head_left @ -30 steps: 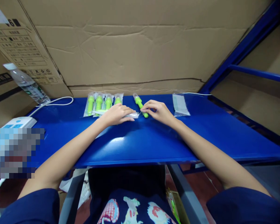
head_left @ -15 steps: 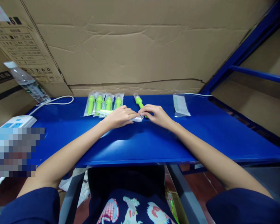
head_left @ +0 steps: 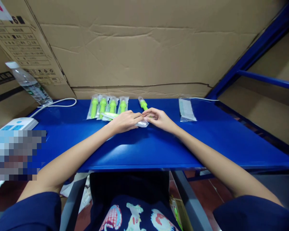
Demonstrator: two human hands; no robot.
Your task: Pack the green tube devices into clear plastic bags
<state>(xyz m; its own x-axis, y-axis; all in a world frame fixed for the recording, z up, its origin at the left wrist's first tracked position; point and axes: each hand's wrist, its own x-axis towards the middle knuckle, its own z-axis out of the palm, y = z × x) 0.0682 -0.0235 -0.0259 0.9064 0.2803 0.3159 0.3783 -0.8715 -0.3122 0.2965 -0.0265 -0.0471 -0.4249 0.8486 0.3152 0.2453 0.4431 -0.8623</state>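
My left hand (head_left: 124, 121) and my right hand (head_left: 159, 118) meet over the middle of the blue table (head_left: 159, 147). Between their fingertips lies a small clear plastic bag (head_left: 142, 123), pinched by both hands. A loose green tube-like item (head_left: 143, 103) lies just behind my right hand's fingers, its near end hidden by them. To the left, a row of several bagged green items (head_left: 108, 106) lies side by side, close to my left hand.
A stack of clear bags (head_left: 186, 109) lies right of my hands. A water bottle (head_left: 29, 84), a white power strip (head_left: 19, 123) and its cable (head_left: 60, 103) sit at the left end. Cardboard (head_left: 139, 48) walls the back; a blue rack frame (head_left: 255, 73) stands at right.
My right hand has slid left over the loose green item until its fingers meet my left hand's. The clear bag has shifted slightly right under the fingertips.
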